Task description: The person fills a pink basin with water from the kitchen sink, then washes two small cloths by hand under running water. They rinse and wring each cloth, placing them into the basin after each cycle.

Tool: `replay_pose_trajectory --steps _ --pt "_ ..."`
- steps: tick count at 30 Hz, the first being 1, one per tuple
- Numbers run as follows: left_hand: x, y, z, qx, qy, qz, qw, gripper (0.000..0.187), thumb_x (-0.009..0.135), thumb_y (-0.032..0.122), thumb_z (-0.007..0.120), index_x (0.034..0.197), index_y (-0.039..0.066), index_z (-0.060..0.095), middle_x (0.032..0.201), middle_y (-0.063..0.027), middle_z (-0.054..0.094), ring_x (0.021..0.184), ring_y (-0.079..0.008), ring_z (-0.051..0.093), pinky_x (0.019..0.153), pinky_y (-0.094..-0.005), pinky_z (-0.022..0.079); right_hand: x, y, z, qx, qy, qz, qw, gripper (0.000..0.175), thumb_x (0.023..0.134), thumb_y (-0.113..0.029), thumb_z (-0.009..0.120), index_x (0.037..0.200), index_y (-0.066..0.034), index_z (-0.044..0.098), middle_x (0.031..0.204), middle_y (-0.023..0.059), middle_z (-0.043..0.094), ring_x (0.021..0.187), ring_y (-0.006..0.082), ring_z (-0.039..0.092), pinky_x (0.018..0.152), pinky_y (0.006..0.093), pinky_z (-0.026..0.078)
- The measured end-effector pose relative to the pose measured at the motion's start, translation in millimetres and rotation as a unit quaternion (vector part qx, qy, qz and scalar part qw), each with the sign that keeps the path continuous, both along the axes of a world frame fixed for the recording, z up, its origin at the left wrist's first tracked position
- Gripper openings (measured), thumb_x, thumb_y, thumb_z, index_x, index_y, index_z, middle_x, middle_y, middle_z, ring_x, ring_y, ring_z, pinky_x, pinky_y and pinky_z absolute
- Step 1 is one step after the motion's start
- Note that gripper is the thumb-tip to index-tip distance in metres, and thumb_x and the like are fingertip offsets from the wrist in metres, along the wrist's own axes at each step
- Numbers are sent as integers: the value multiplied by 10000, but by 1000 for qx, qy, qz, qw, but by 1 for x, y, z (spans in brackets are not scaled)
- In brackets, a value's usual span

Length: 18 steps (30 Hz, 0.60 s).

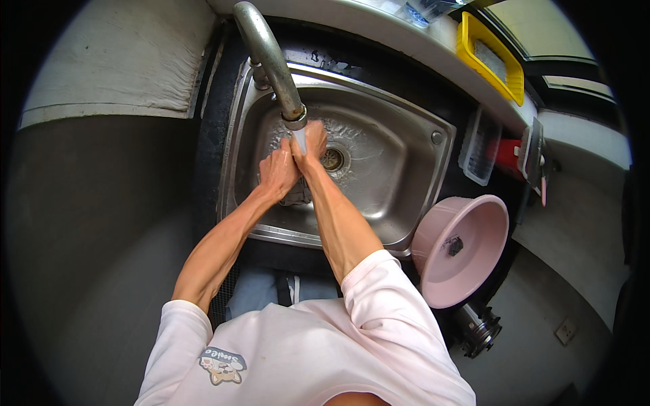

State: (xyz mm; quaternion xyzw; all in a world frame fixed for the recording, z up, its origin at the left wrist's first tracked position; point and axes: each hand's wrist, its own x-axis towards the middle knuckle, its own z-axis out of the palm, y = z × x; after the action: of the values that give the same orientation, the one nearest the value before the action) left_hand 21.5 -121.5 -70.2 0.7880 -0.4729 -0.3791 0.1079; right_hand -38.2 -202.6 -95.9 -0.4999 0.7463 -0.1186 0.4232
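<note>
Water runs from the metal faucet (294, 114) onto my two hands, which are close together over the stainless steel sink (378, 195). My left hand (279, 170) is curled, knuckles up, with a dark wet cloth (297, 195) hanging below and beside it. My right hand (312, 142) is bent in a fist right under the stream, left of the drain (332, 159). The wrists nearly touch. Part of the cloth is hidden beneath my hands and forearms, so which fingers hold it is not visible.
A pink plastic basin (464, 254) leans on its side at the sink's right corner, above a metal pot (477, 330). Behind it stand a clear plastic container (480, 147) and a red object (508, 155). A yellow tray (515, 83) sits on the ledge.
</note>
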Motion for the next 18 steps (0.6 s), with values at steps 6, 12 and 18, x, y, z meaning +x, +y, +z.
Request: replay_pose_trajectory --steps 6,12,18 --pt "-5 20 -2 191 373 129 899 358 897 287 741 1011 -12 580 751 -133 685 514 -231 631 448 -354 469 -73 24 -12 198 -362 -28 910 376 973 -362 690 1032 10 684 911 78 695 804 216 663 739 373 533" --pt "-27 48 9 283 748 268 537 390 919 337 724 1013 -15 585 652 -51 550 435 -168 494 378 -272 389 -133 40 37 197 -516 88 829 511 941 -272 767 1354 -9 620 1201 110 681 1116 179 635 964 353 530" --pt "-52 41 40 206 820 168 507 325 923 263 738 1075 19 587 733 -60 573 416 -128 451 343 -240 355 -133 25 82 190 -563 60 802 364 997 -200 695 1279 30 675 802 53 705 701 139 689 673 297 613"
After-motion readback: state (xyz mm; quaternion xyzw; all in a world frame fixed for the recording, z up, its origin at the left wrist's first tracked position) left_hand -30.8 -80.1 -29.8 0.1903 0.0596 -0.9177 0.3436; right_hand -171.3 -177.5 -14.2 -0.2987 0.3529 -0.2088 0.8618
